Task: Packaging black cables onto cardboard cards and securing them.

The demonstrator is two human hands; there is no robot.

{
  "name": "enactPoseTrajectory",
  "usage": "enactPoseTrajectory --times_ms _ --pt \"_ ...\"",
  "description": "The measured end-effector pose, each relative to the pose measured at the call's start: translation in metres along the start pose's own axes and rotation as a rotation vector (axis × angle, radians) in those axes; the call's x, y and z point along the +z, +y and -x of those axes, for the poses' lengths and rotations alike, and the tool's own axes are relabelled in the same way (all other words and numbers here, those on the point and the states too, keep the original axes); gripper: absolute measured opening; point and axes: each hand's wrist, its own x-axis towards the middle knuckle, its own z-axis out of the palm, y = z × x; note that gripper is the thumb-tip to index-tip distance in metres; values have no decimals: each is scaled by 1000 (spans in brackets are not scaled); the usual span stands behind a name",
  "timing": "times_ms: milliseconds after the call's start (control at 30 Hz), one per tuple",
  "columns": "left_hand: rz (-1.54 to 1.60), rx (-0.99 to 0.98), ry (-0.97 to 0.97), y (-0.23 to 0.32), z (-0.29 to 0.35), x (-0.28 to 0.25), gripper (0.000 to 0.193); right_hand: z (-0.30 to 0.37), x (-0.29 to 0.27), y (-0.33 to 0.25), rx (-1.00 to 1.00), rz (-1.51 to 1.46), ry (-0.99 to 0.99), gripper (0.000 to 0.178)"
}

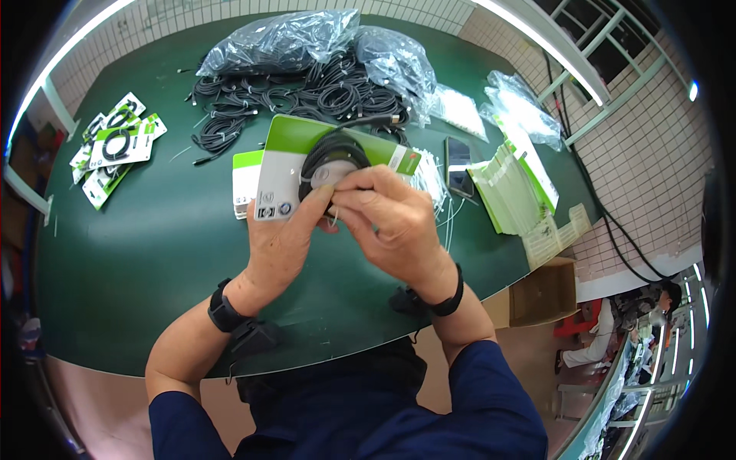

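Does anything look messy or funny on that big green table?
Yes, the flat green-and-white cardboard cable packs on the left lie crookedly, overlapping and pointing different ways. Some thin white plastic ties look odd too, straying from their bunch beside the dark rectangular phone. I see no obvious damage.

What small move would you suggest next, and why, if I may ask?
Perhaps pull the thin pale tie snug: it seems to show loose below the pinching right hand, while the left hand steadies the green-and-white card with the black cable coil against it.
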Motion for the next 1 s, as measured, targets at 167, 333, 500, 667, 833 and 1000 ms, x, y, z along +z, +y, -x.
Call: enactPoseTrajectory --times_ms 167,333,500,667,833,1000 --pt "198 -100 87 8 -5 3 27 3 -11 20 -73 8 277 16" --pt "253 -93 50 18 -4 12 34 15 -33 84 441 -392 528 15" --pt "282 -118 -64 18 3 15 39 61 -23 82 850 -1303 161 25" --pt "269 -123 -95 14 5 15 39 85 -18 61 492 -682 -179 37" --pt "218 -115 -117 11 7 16 40 82 -22 56 670 -718 -256 41" --pt "205 -119 -130 9 7 16 41 89 -18 58 809 -1101 -74 43"
